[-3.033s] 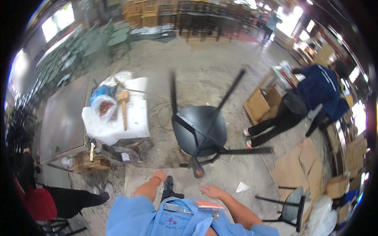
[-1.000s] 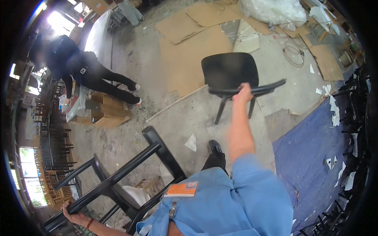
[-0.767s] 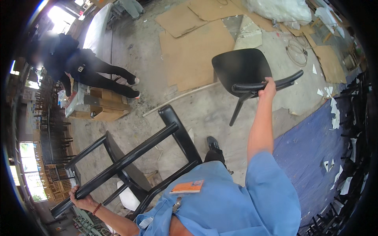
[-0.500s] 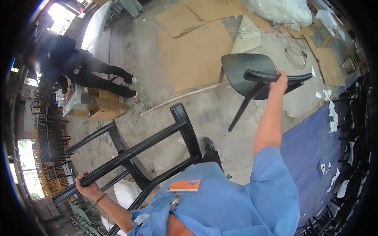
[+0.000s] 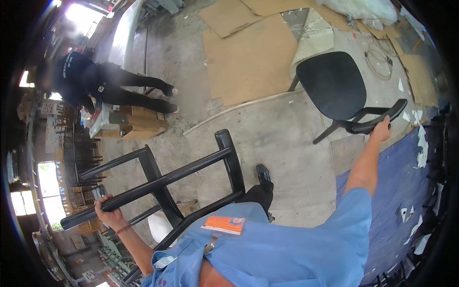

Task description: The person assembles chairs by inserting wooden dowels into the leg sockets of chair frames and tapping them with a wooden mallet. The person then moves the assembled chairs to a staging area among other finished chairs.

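Observation:
My right hand [image 5: 382, 130] grips the curved back rail of a black chair [image 5: 334, 86], which is tilted off the concrete floor with its round seat facing me. My left hand [image 5: 107, 210] is closed around a long bar of a black metal frame [image 5: 172, 177], a chair base with crossbars that I hold up across my left side. My blue shirt with an orange badge [image 5: 222, 224] fills the lower middle, and my black shoe [image 5: 263, 172] stands on the floor between the two pieces.
A person in dark clothes [image 5: 91, 81] bends over cardboard boxes [image 5: 136, 126] at the upper left. Flat cardboard sheets [image 5: 248, 52] lie on the floor ahead. A blue tarp [image 5: 397, 191] covers the floor at right. Stacked chairs [image 5: 76, 153] stand at far left.
I have turned right since three seconds ago. Over the last second my right arm swung the black chair further right, and my left hand lifted the black frame higher.

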Tool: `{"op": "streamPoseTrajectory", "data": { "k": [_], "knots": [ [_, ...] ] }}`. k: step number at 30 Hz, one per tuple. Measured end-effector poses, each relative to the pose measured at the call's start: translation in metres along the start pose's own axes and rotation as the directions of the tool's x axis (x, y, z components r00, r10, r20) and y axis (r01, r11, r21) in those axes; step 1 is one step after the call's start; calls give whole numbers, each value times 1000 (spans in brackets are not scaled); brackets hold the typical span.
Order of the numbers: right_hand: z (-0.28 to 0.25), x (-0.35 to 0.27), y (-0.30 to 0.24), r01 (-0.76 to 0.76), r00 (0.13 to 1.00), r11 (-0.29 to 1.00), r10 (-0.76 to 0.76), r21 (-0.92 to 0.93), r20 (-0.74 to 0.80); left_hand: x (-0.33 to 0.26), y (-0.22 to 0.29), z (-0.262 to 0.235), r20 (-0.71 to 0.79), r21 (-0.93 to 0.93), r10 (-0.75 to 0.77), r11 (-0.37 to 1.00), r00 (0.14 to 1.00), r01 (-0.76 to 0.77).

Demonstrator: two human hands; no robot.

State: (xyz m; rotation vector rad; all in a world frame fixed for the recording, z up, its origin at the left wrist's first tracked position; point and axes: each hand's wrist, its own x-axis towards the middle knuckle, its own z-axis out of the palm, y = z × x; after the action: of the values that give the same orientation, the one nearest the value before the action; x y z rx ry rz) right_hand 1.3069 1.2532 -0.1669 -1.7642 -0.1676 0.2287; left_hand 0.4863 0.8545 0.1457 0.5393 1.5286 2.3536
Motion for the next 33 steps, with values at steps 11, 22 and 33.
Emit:
{"op": "streamPoseTrajectory", "data": {
  "k": [11,22,33],
  "knots": [
    [-27,-398,115,-10,-236,950,300,-311,924,-11,14,92,57,-140,-55,988,997,62],
    [-22,-416,-232,-278,-730,945,-89,-176,678,53,-89,-46,-413,-74,-185,983,892,170],
    [-89,-612,-170,455,-778,689,0,564,628,-118,-202,-16,167,117,-846,527,507,842]
  ]
}}
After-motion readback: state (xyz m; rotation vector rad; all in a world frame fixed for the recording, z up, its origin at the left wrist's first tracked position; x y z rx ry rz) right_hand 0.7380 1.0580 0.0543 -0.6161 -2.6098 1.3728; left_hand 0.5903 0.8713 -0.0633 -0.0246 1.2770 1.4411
